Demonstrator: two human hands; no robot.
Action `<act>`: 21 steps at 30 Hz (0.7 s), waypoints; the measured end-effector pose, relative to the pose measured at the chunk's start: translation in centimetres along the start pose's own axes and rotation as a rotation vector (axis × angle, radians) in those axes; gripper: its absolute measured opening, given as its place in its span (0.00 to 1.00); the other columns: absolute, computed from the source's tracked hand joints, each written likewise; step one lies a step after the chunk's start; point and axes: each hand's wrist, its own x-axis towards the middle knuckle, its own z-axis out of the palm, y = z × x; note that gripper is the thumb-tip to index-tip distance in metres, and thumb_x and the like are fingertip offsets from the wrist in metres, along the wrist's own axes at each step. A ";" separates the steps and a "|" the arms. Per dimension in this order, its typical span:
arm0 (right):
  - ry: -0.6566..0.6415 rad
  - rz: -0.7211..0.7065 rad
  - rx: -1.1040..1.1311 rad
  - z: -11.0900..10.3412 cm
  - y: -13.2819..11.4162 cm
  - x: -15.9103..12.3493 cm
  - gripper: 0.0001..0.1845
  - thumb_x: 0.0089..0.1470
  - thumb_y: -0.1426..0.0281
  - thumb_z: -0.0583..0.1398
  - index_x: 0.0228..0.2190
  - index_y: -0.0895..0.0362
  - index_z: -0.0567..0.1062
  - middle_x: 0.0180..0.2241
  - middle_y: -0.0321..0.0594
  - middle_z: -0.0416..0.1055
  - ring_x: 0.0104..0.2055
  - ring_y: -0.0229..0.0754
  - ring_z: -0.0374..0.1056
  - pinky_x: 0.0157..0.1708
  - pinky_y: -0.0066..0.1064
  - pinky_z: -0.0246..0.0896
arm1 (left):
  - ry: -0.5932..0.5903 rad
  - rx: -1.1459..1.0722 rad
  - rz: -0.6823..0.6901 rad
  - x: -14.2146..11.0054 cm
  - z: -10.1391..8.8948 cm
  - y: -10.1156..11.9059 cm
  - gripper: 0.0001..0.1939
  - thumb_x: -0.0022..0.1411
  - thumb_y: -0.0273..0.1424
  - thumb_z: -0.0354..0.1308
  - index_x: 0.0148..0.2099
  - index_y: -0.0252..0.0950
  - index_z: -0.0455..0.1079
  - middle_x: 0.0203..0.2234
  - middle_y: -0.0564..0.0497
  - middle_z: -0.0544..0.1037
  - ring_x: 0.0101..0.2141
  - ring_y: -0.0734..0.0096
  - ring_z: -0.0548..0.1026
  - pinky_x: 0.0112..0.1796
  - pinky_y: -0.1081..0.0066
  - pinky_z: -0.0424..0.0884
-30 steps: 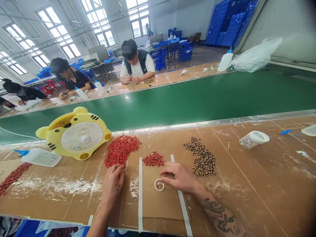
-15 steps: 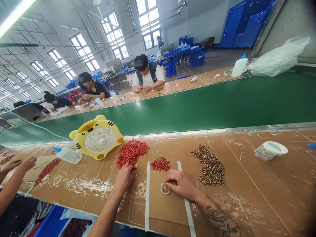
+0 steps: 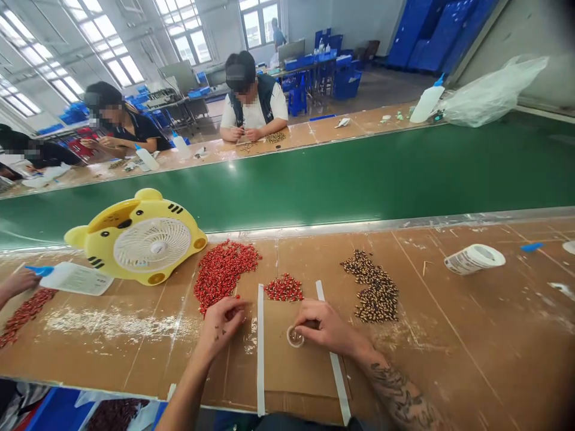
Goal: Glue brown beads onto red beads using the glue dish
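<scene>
My left hand (image 3: 223,323) is just in front of a heap of small red pieces (image 3: 224,269), with thumb and fingers pinched together. A red speck shows by its fingers; what lies between the fingertips is too small to name. Over a cardboard sheet (image 3: 291,374), my right hand (image 3: 327,326) is closed in a pinch at the rim of a small round white-rimmed dish (image 3: 295,337). Anything in that pinch is hidden. A smaller group of red pieces (image 3: 284,288) lies at the top of the sheet, between two white tape strips.
Dark-and-gold pieces (image 3: 375,287) are heaped to the right, with a white tub (image 3: 475,259) beyond. A yellow animal-faced fan (image 3: 146,236) and a blue-tipped bottle (image 3: 78,278) stand left, near another person's hand (image 3: 20,282). Across the green belt (image 3: 359,170), several people sit working.
The view has shifted left and down. My left hand has drawn back slightly from the red heap and turned toward the sheet. My right hand stays at the small dish.
</scene>
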 end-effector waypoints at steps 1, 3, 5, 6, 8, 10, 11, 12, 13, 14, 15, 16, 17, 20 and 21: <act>-0.014 -0.020 -0.027 -0.3 -0.1 -0.1 0.07 0.56 0.69 0.62 0.28 0.57 0.79 0.26 0.38 0.70 0.31 0.39 0.64 0.30 0.29 0.56 | 0.011 -0.152 -0.036 -0.2 0.6 0.4 0.10 0.57 0.29 0.57 0.38 0.36 0.79 0.31 0.47 0.80 0.32 0.65 0.75 0.34 0.71 0.68; -0.056 -0.077 -0.113 -1.1 -0.5 -0.3 0.07 0.56 0.71 0.62 0.27 0.58 0.78 0.26 0.38 0.69 0.31 0.39 0.63 0.30 0.29 0.55 | 0.020 -0.424 -0.129 -0.5 2.2 0.9 0.08 0.55 0.33 0.61 0.34 0.36 0.79 0.30 0.47 0.80 0.31 0.65 0.76 0.33 0.71 0.69; -0.108 -0.131 -0.202 -1.7 -0.9 -0.3 0.07 0.56 0.73 0.61 0.26 0.58 0.75 0.26 0.38 0.67 0.30 0.39 0.62 0.29 0.29 0.53 | 0.013 -0.636 -0.205 -0.5 3.9 1.4 0.06 0.51 0.32 0.65 0.32 0.35 0.77 0.28 0.48 0.80 0.29 0.68 0.75 0.31 0.73 0.69; -0.124 -0.151 -0.238 -1.8 -1.1 -0.2 0.07 0.57 0.73 0.60 0.26 0.58 0.74 0.26 0.38 0.67 0.30 0.39 0.61 0.29 0.29 0.53 | 0.010 -0.722 -0.222 -0.5 4.7 1.5 0.05 0.50 0.31 0.66 0.30 0.35 0.76 0.28 0.49 0.80 0.28 0.69 0.74 0.31 0.73 0.68; -0.113 -0.178 -0.292 -1.8 -1.3 0.1 0.09 0.59 0.72 0.58 0.27 0.58 0.74 0.26 0.38 0.66 0.30 0.39 0.60 0.29 0.30 0.52 | 0.008 -0.854 -0.224 -0.4 6.0 1.7 0.04 0.48 0.29 0.66 0.27 0.35 0.74 0.28 0.50 0.79 0.29 0.71 0.74 0.31 0.75 0.68; -0.076 -0.200 -0.327 -1.3 -1.4 0.4 0.11 0.61 0.71 0.56 0.27 0.58 0.73 0.26 0.39 0.66 0.30 0.40 0.59 0.30 0.31 0.51 | 0.003 -0.920 -0.222 -0.3 6.8 1.7 0.04 0.48 0.27 0.66 0.27 0.35 0.74 0.27 0.51 0.78 0.28 0.73 0.72 0.31 0.76 0.66; -0.073 -0.211 -0.331 -1.1 -1.4 0.6 0.11 0.61 0.71 0.55 0.27 0.58 0.72 0.26 0.39 0.66 0.29 0.40 0.59 0.30 0.31 0.51 | -0.007 -0.930 -0.226 -0.3 7.0 1.7 0.04 0.48 0.27 0.66 0.30 0.35 0.75 0.26 0.52 0.77 0.27 0.74 0.71 0.29 0.77 0.65; -0.090 -0.221 -0.326 -0.9 -1.4 0.7 0.11 0.60 0.72 0.55 0.26 0.57 0.71 0.25 0.38 0.65 0.29 0.40 0.58 0.30 0.31 0.51 | -0.022 -0.932 -0.235 -0.4 7.2 1.6 0.06 0.48 0.27 0.67 0.33 0.35 0.77 0.25 0.53 0.77 0.25 0.75 0.70 0.28 0.77 0.64; -0.120 -0.228 -0.315 -0.7 -1.4 0.8 0.10 0.59 0.72 0.56 0.25 0.57 0.70 0.25 0.38 0.64 0.28 0.39 0.58 0.29 0.31 0.50 | -0.040 -0.930 -0.246 -0.4 7.3 1.6 0.09 0.48 0.27 0.67 0.35 0.35 0.78 0.24 0.54 0.76 0.24 0.76 0.69 0.27 0.77 0.64; -0.148 -0.229 -0.304 -0.7 -1.4 0.9 0.10 0.58 0.73 0.56 0.25 0.56 0.69 0.24 0.37 0.63 0.28 0.39 0.57 0.29 0.30 0.50 | -0.056 -0.927 -0.255 -0.5 7.4 1.6 0.10 0.49 0.28 0.67 0.37 0.35 0.79 0.23 0.54 0.76 0.24 0.76 0.68 0.27 0.77 0.63; -0.160 -0.223 -0.296 -0.7 -1.5 0.9 0.09 0.57 0.73 0.56 0.24 0.56 0.68 0.24 0.36 0.62 0.27 0.39 0.57 0.29 0.30 0.49 | -0.069 -0.927 -0.265 -0.6 7.5 1.6 0.10 0.49 0.29 0.67 0.37 0.35 0.80 0.23 0.53 0.76 0.24 0.76 0.68 0.26 0.77 0.63; -0.156 -0.214 -0.295 -0.7 -1.5 0.9 0.10 0.57 0.73 0.56 0.24 0.56 0.68 0.24 0.36 0.62 0.27 0.39 0.57 0.28 0.30 0.49 | -0.079 -0.929 -0.275 -0.7 7.7 1.5 0.09 0.49 0.29 0.68 0.36 0.35 0.81 0.23 0.53 0.76 0.24 0.76 0.68 0.26 0.77 0.63; -0.141 -0.205 -0.301 -0.8 -1.5 0.9 0.10 0.57 0.73 0.55 0.24 0.56 0.68 0.24 0.36 0.62 0.28 0.39 0.57 0.28 0.30 0.48 | -0.088 -0.934 -0.285 -0.8 7.8 1.5 0.08 0.49 0.30 0.68 0.34 0.35 0.81 0.23 0.52 0.77 0.24 0.76 0.68 0.26 0.77 0.63; -0.140 -0.205 -0.308 -1.0 -1.4 0.9 0.11 0.57 0.73 0.55 0.23 0.56 0.67 0.23 0.36 0.61 0.27 0.38 0.56 0.27 0.30 0.47 | -0.077 -0.966 -0.301 -0.9 8.5 1.5 0.08 0.47 0.31 0.70 0.32 0.35 0.81 0.24 0.51 0.78 0.24 0.76 0.69 0.27 0.77 0.64; -0.151 -0.211 -0.304 -0.9 -1.4 0.8 0.10 0.57 0.73 0.55 0.23 0.56 0.67 0.23 0.36 0.61 0.27 0.38 0.56 0.27 0.30 0.47 | -0.068 -0.978 -0.301 -0.9 8.7 1.4 0.08 0.47 0.31 0.70 0.32 0.35 0.80 0.24 0.51 0.78 0.25 0.75 0.70 0.28 0.76 0.65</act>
